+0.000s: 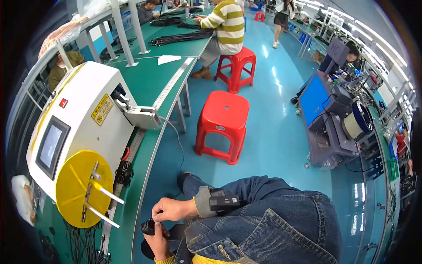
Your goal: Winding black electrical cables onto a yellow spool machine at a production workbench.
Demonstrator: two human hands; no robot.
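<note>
Low in the picture my left hand (157,241) grips a small coiled bundle of black cable (147,227) beside the green workbench (149,88). My right hand (172,209) sits just above it, fingers pinched on the top of the same bundle. A small black device (224,203) is strapped to my right wrist over a grey cuff. To the left stands a white winding machine (79,119) with a screen and a yellow disc (83,188) carrying two white pins. Several black cable loops (124,172) lie on the bench by the disc.
A red plastic stool (222,125) stands on the blue floor ahead, another (237,66) under a seated person in a striped top (226,24). A blue-topped cart with a cable spool (336,125) is at right. More people work further off.
</note>
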